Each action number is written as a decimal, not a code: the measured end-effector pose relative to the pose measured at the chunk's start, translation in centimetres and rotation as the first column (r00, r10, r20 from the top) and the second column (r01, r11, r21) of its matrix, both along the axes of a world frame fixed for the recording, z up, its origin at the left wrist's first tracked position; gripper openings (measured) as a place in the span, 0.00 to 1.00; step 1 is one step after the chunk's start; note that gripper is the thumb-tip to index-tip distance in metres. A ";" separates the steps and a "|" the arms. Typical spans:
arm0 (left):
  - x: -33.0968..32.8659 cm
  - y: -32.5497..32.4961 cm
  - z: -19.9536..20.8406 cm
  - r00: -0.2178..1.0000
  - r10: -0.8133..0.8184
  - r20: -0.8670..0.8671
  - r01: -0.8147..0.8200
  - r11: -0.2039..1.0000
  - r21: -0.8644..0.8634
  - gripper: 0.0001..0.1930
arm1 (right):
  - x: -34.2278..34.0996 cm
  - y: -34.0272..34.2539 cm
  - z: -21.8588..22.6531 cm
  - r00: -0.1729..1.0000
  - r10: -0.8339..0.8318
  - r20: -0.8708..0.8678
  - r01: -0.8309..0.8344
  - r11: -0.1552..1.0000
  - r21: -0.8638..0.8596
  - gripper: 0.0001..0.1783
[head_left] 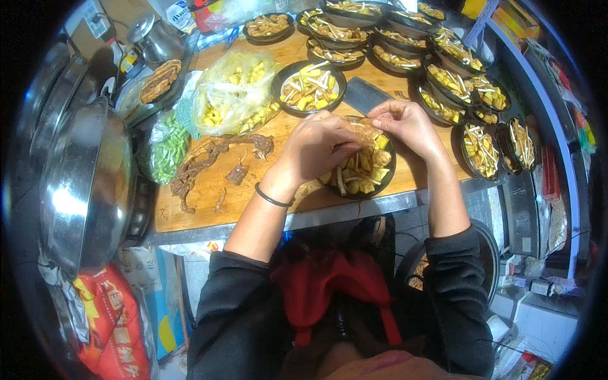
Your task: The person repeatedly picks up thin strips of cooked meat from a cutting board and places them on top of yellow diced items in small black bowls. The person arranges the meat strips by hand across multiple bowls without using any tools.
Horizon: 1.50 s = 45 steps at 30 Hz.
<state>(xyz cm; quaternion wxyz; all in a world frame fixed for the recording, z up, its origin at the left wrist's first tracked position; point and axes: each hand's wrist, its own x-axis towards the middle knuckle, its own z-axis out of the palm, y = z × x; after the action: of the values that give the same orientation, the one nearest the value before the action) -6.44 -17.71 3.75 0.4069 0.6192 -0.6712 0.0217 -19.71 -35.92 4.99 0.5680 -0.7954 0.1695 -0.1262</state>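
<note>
Both hands are over a black bowl (387,177) of yellow potato chunks, pale mushroom strips and brown pieces, near the front of the wooden board. My left hand (320,142), with a black band on its wrist, has its fingers curled and pinched at the bowl's left side. Thumb and fingertips of my right hand (405,123) press together at the far right rim. Between them shows a brown piece of meat (362,131), partly hidden by the fingers. Another filled bowl (310,88) sits just beyond, beside the dark flat blade of a cleaver (367,98).
Meat scraps (202,161) lie on the board (285,212) at left. Behind them are a plastic bag of potato chunks (234,95) and a bag of green beans (168,149). Several filled bowls (443,82) are stacked at far right. A big steel wok (82,190) stands left.
</note>
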 end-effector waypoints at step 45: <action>5.0 9.0 2.6 0.816 0.520 -0.251 -0.551 0.832 -0.069 0.08 | -3.7 3.5 -0.3 0.970 -0.146 0.196 0.198 0.938 -0.283 0.09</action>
<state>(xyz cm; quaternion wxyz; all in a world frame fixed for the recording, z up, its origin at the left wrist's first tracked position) -1.46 -8.74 6.39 0.4986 0.7517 -0.4166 0.1128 -23.36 -32.41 4.66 0.4397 -0.8407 0.1679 -0.2678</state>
